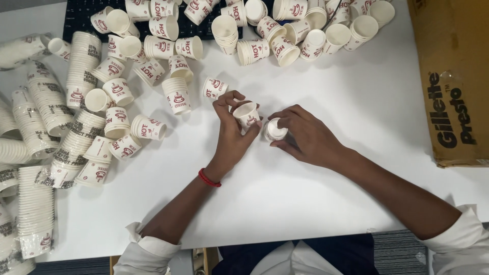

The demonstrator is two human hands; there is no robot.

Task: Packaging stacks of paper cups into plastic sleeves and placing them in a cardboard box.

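1. Two small white paper cups with red print are in hand at the middle of the white surface point(305, 203), well left of the brown cardboard box point(453, 81).
2. Left hand point(232, 135): fingers clasp one cup point(247, 114), tilted, mouth up-left.
3. Right hand point(305, 135): fingers pinch the other cup point(276, 130), mouth toward the camera, just right of the first, nearly touching.
4. Dozens of loose cups point(153, 76) and wrapped cup sleeves point(43, 102) lie farther left of the box, too many to count.

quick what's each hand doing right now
Left hand: closed on a small paper cup.
Right hand: closed on a second paper cup.
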